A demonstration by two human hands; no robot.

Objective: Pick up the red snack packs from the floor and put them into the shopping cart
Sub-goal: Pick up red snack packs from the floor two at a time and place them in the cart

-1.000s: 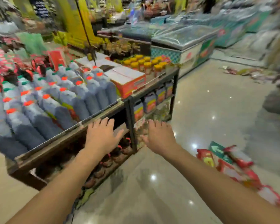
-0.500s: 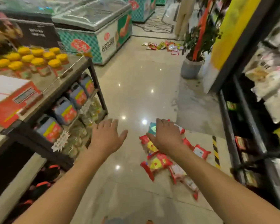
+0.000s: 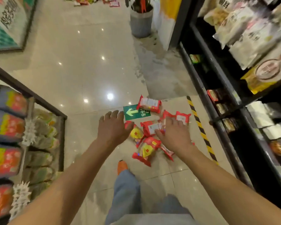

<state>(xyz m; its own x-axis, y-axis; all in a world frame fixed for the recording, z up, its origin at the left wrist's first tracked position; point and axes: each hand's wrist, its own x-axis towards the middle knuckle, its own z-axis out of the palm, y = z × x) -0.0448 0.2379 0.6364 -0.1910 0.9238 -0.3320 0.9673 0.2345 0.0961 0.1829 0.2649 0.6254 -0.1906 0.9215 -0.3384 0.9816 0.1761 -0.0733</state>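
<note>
A shopper reached down with both hands over red snack packs [image 3: 150, 147] scattered on the shop floor [image 3: 91, 65], in an aisle between a rack of bottles [image 3: 6, 127] and a dark shelf [image 3: 217, 101] of bagged goods. The left hand [image 3: 113, 129] hung flat with its fingers spread, holding nothing, just left of the pile. The right hand [image 3: 173, 135] was also spread and empty, poised over the middle packs; whether it touched them could not be told. The packs lay loosely heaped, some overlapping, one resting partly on a green arrow sign [image 3: 133, 113] stuck to the tile, beside a strip of hazard tape [image 3: 199, 125]. No shopping cart was in sight.

The packs looked like light, sealed film pouches: soft, puffy, crinkly and probably slick, with contents that might crush under a hard squeeze. The crimped end seams or a gentle pinch across the middle seemed the safest places to take hold, and several could likely be gathered together, though smooth wrappers might slide out of a loose bunch.
</note>
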